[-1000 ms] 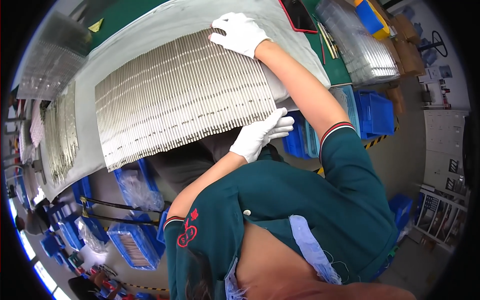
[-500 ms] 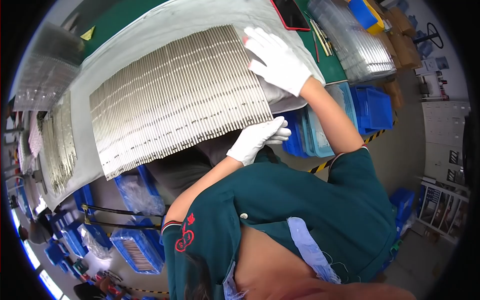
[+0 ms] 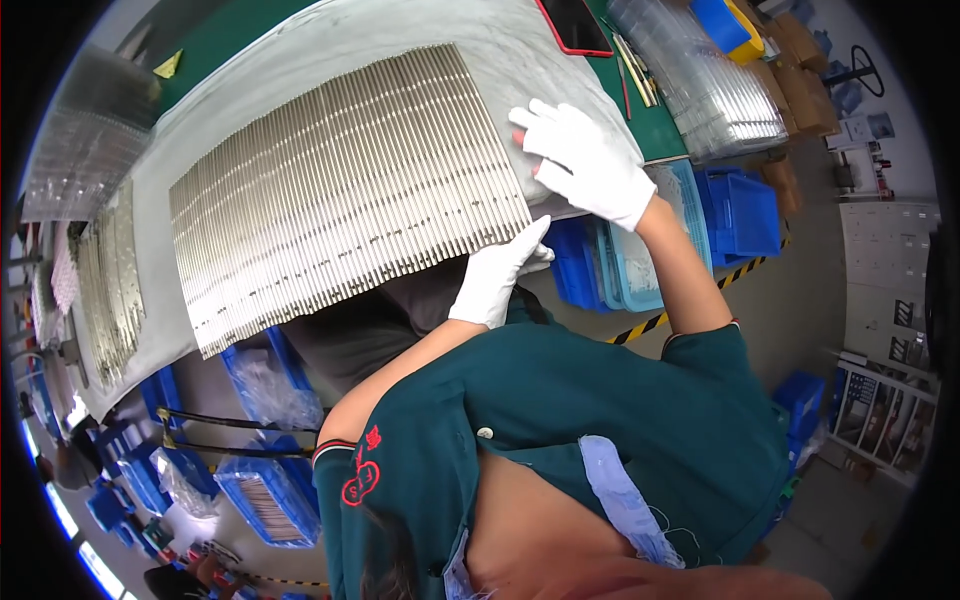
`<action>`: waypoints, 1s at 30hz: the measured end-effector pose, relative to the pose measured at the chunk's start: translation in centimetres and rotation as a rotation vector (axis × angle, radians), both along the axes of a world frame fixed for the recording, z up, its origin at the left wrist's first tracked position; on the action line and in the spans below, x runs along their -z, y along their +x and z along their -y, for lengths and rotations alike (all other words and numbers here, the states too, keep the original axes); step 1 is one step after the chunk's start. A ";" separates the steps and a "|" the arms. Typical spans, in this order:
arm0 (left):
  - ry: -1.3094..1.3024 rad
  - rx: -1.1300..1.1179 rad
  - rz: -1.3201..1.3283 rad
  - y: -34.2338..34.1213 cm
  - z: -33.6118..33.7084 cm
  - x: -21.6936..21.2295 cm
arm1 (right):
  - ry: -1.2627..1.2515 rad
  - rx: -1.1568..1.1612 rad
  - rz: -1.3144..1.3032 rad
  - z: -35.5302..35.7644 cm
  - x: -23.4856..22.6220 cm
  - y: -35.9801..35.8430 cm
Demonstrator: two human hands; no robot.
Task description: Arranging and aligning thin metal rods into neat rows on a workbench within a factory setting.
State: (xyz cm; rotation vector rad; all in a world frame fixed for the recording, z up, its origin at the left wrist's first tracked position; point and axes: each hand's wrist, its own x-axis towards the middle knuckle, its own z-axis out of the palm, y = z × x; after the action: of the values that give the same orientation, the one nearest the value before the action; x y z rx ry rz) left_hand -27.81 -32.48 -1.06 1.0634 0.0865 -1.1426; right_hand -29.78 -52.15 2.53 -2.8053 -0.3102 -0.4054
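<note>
Both gloved hands are at the right-hand end of the big sheet of metal rods [image 3: 345, 195]: the right hand [image 3: 585, 160] lies flat with fingers spread on the grey cloth [image 3: 480, 30] just past the rods' ends, pressing down rather than gripping anything, while the left hand [image 3: 497, 275] comes up from below the bench edge, its fingers loosely together and its fingertips touching the sheet's lower right corner (whether it pinches a rod there I cannot tell). The rods lie side by side in one tight row across the cloth on the green bench [image 3: 655, 125], the near edge overhanging toward the person. To my eye this is the squaring-up step, the ends being nudged into line. The next move looks to want a light, even push along that edge, so no rod rides over its neighbour or slips off toward the blue bins [image 3: 745, 210] below.
</note>
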 end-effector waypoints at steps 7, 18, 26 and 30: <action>-0.020 -0.096 0.079 -0.3 0.1 0.3 | -0.065 0.021 -0.107 -2.3 -0.5 -1.5; -0.003 -0.067 0.118 -0.5 0.0 0.6 | -0.164 0.092 0.064 -3.1 1.6 -1.6; 0.028 -0.051 0.153 -0.3 -0.2 1.0 | -0.137 0.122 0.055 -3.4 1.6 -1.6; -0.019 -0.105 0.157 -0.1 -0.2 0.8 | -0.149 0.155 0.055 -3.7 1.9 -1.5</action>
State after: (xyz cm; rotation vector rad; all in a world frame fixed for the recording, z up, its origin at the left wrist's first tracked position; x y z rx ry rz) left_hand -27.91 -32.31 -1.85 1.1147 0.0076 -0.9609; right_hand -31.27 -48.49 0.65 -2.9797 -0.1394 -0.5145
